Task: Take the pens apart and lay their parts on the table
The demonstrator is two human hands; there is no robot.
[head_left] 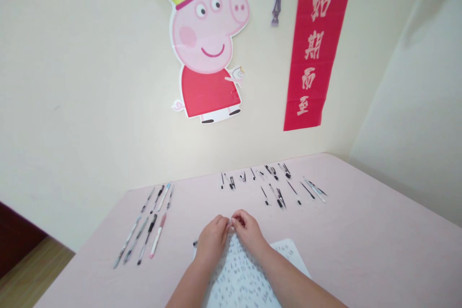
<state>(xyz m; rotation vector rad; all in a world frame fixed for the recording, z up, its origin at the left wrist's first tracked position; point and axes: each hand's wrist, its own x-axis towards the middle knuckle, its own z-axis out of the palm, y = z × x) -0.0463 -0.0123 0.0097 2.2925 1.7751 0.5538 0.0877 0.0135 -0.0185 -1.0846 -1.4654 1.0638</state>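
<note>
My left hand [213, 237] and my right hand [248, 231] meet over the top of a sheet covered in handwriting [241, 276]. The fingertips of both are pinched together around something small and pale, too hidden to name. A short dark end of a pen-like thing [195, 243] sticks out beside my left hand; my hand and the sheet's edge are right by it. Both forearms lie across the sheet and cover parts of it.
Two rows of whole pens [151, 224] lie on the pink tabletop [361, 250] at the left. Disassembled pen parts and refills [277, 197] are spread in groups at the back right. A wall with a cartoon pig cutout [211, 91] and a red banner [317, 48] bounds the far edge.
</note>
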